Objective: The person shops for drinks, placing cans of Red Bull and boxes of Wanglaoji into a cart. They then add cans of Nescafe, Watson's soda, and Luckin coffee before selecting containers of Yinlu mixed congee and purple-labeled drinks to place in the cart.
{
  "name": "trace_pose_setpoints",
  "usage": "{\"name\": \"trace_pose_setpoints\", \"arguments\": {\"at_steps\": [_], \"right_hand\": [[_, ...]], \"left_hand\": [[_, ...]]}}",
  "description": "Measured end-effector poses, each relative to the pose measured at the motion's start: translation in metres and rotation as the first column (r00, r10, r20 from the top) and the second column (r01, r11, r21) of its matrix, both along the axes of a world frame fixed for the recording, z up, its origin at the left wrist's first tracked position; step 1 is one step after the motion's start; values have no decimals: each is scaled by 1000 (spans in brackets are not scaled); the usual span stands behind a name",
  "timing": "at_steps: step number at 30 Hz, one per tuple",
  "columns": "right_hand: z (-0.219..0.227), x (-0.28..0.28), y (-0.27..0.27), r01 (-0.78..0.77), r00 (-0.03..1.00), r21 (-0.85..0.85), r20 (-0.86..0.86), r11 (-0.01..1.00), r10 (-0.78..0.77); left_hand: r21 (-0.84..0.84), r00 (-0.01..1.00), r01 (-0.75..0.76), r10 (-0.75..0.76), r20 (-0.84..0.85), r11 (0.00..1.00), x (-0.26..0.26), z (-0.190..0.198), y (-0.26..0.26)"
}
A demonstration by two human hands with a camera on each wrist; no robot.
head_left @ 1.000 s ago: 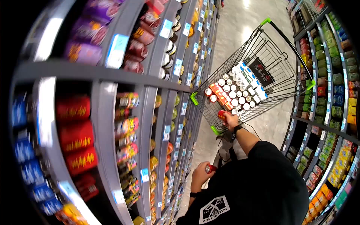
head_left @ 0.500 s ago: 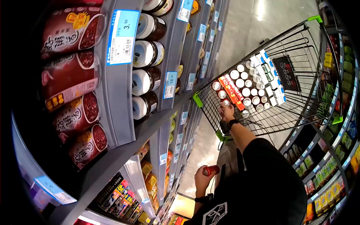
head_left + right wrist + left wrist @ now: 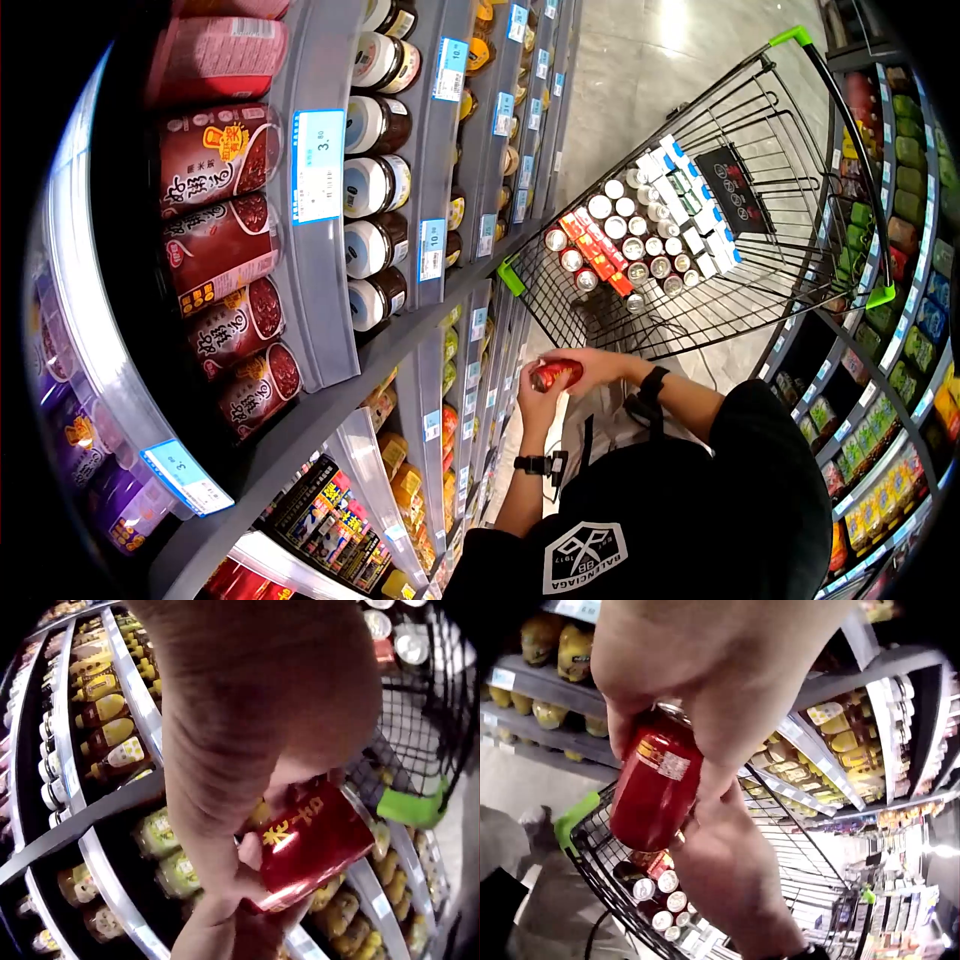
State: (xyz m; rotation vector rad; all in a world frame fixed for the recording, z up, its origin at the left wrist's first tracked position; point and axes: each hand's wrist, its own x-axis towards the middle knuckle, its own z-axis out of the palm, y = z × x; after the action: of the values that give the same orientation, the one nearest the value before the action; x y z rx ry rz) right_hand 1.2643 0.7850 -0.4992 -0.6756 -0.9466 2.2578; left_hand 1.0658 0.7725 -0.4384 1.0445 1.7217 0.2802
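A red drink can (image 3: 557,376) with yellow lettering lies tilted between both hands, in front of the body. My left hand (image 3: 536,402) curls its fingers round it from the left. My right hand (image 3: 600,368) reaches in from the cart side and grips it too. In the left wrist view the can (image 3: 657,787) shows its metal end under the left hand (image 3: 697,667), with the right hand (image 3: 724,862) against its side. The right wrist view shows the right hand's fingers over the edge of the can (image 3: 319,844).
A shopping cart (image 3: 755,285) with green corners stands just ahead. It holds several upright cans (image 3: 632,247), a red-orange pack (image 3: 597,250) and white cartons (image 3: 695,205). Shelves with porridge cans (image 3: 225,240) and jars (image 3: 375,185) line the left; another shelf (image 3: 890,330) runs along the right.
My right hand left a red can standing at the cart's near end, beside two others. It then came back to the red can in my left hand and took hold of it.
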Motion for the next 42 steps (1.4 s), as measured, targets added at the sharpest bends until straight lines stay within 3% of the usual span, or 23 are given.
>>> {"name": "trace_pose_setpoints", "arguments": {"at_steps": [1,3,5,6,8,11,12,14,16,20,24,26,27,28,30,33,35,36,37,38,39,40,42], "right_hand": [[-10,2,-3,51,992,178,109,983,-71],[-30,4,-7,55,958,219,265,974,-114],[-40,6,-17,40,900,255,412,966,-146],[-43,7,-20,213,798,194,531,957,-285],[-55,8,-25,516,587,97,683,851,-434],[-92,-1,-22,683,362,45,846,729,-392],[-101,0,-19,650,351,74,853,757,-385],[-113,-15,-13,473,-38,405,897,783,-441],[-125,-21,-9,576,91,193,951,794,-296],[-144,-39,-6,647,13,96,990,756,-137],[-173,-59,-21,780,-10,181,961,599,-277],[-182,-66,-39,809,-54,308,887,500,-460],[-172,-62,-48,829,23,280,847,483,-531],[-161,-61,-55,817,32,323,801,478,-598],[-118,-62,-71,672,50,339,867,658,-497],[-26,-75,-88,535,220,409,777,739,-589],[50,-98,-104,335,294,668,595,664,-748],[92,-107,-112,205,372,716,573,667,-730],[132,-113,-117,-2,411,832,507,555,-758],[154,-122,-125,-36,548,790,528,612,-649],[173,-130,-130,-109,598,878,433,467,-674],[183,-134,-132,-125,659,878,422,463,-622],[204,-140,-139,-42,630,912,341,408,-697]], "left_hand": [[-61,986,-118,125,113,991,-1,-11,-1],[-138,946,-215,241,216,967,5,-15,5],[-355,700,-496,606,377,793,13,3,10],[-355,702,-493,604,377,794,5,-1,4],[-134,901,-360,381,205,923,-18,-7,-14],[-168,917,-320,350,193,932,-31,3,-31],[-167,936,-253,285,205,953,-38,1,-39],[-172,949,-242,270,165,955,-46,0,-53],[-223,932,-293,330,152,930,-49,4,-66],[-232,962,-184,224,158,955,-66,7,-89],[-155,969,-118,147,198,981,-82,17,-103],[-145,969,-84,115,217,986,-98,18,-114],[-132,969,-47,78,236,990,-105,15,-117],[-101,963,-44,69,260,994,-112,13,-120],[-83,947,-32,57,317,996,-125,15,-126],[-137,938,1,46,343,991,-126,24,-120],[-270,912,72,46,408,960,-138,15,-125],[-219,899,50,52,434,974,-135,27,-122],[-212,879,55,54,474,976,-129,47,-119],[-207,858,73,45,512,976,-126,63,-115],[77,883,210,-222,413,975,-128,57,-115],[347,882,353,-433,185,869,-131,52,-112],[368,832,254,-396,389,895,-125,86,-104]]}}
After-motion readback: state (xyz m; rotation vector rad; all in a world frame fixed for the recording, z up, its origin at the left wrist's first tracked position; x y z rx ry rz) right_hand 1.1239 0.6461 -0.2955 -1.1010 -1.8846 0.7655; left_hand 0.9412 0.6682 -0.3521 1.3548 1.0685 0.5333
